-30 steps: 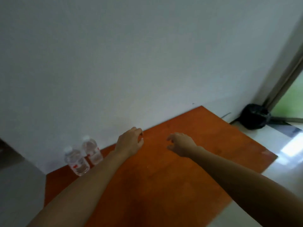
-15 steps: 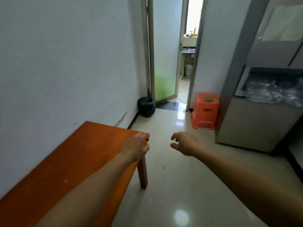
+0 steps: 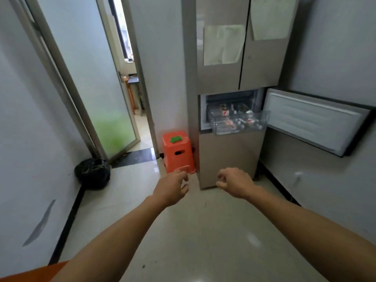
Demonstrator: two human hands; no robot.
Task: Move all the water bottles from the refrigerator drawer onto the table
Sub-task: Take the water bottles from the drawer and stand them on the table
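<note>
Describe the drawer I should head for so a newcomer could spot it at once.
Find the tall beige fridge, right of the orange stool. Midway down it, one small door hangs open to the right. The drawer is the clear plastic bin pulled out of that opening, with bottles showing through; the fridge's other compartments are shut.

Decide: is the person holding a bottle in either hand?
No, the left hand and right hand are both empty, with fingers loosely curled.

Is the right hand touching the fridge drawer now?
Apart. The head view shows the right hand empty, fingers loosely curled, well below the open drawer, with the fridge front visible between them.
</note>
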